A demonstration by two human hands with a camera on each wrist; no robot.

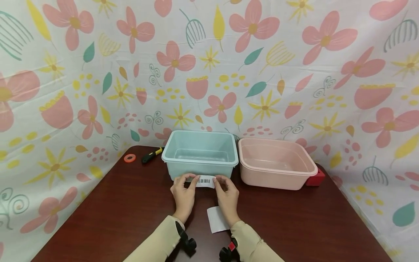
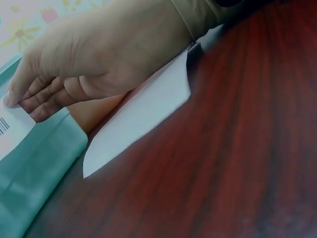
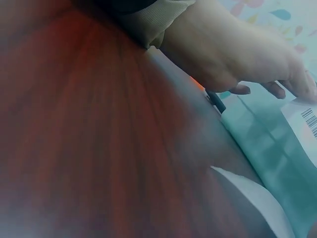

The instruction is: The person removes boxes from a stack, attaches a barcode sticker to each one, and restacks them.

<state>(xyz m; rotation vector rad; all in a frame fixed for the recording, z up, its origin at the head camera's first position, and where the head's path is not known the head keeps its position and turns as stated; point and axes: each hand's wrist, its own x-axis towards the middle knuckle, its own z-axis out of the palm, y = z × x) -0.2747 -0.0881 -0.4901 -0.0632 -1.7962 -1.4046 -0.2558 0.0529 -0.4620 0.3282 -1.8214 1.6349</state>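
Both hands hold a white barcode label (image 1: 205,181) stretched between them, just in front of the light blue bin's (image 1: 200,169) near wall. The left hand (image 1: 183,198) pinches its left end between thumb and fingers. At the other end, the right hand (image 1: 228,199) pinches the label the same way. The left wrist view shows the right hand's grip on it; the right wrist view shows the left hand's. Whether the label touches the bin cannot be told. A white sheet of paper (image 1: 216,219) lies on the table under the right forearm, partly covered by it.
A pink bin (image 1: 275,178) stands right of the blue one, with a red object (image 1: 315,179) partly hidden behind its right side. On the back left of the dark wooden table (image 1: 124,207) lie an orange ring (image 1: 130,158) and a black-and-yellow tool (image 1: 151,155). Flowered cloth (image 1: 209,72) hangs behind.
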